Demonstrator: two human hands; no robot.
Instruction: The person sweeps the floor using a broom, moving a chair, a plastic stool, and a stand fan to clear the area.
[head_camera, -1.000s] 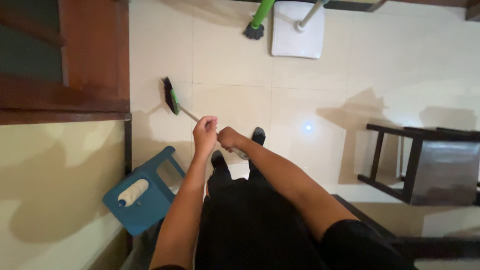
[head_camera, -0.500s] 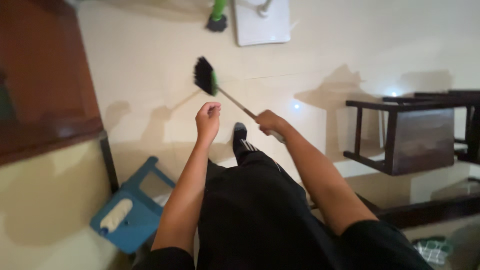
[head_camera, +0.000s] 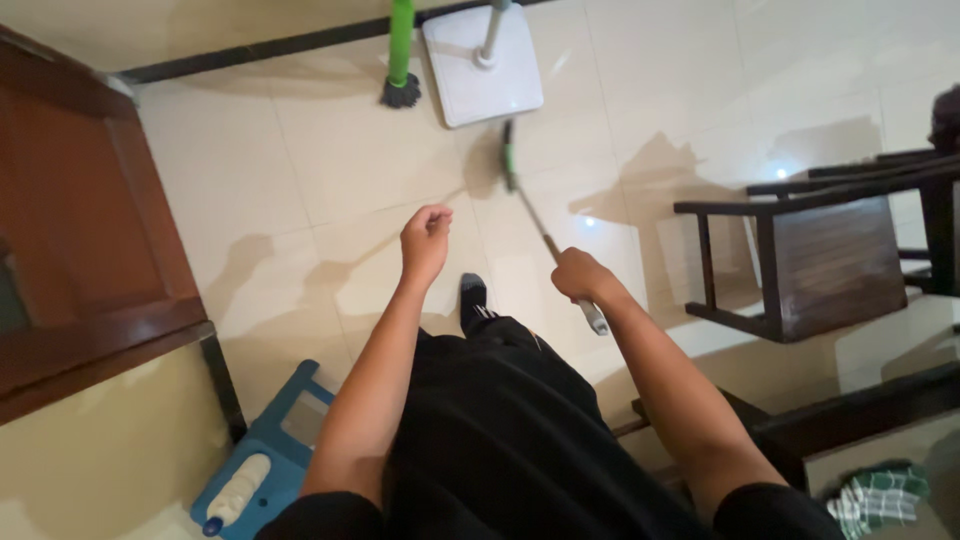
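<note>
My right hand (head_camera: 580, 276), just right of the middle of the frame, is wrapped around the grey handle of a small broom (head_camera: 545, 235). The handle slants up and to the left from my fist, and its green-and-dark head lies on the pale tiled floor (head_camera: 300, 180) just below a white square base (head_camera: 482, 65) at the top centre. My left hand (head_camera: 426, 240) is curled into a loose fist in the middle of the frame, holding nothing and well apart from the broom. A second broom with a green handle (head_camera: 400, 55) stands at the top, just left of the white base. One foot in a dark sock (head_camera: 473, 298) shows between my arms. A dark wooden chair (head_camera: 810, 260) stands at the right edge, a reddish-brown wooden door (head_camera: 80, 240) fills the left side, and a blue stool (head_camera: 265, 470) with a paint roller (head_camera: 235, 492) lying on it sits at the lower left.
</note>
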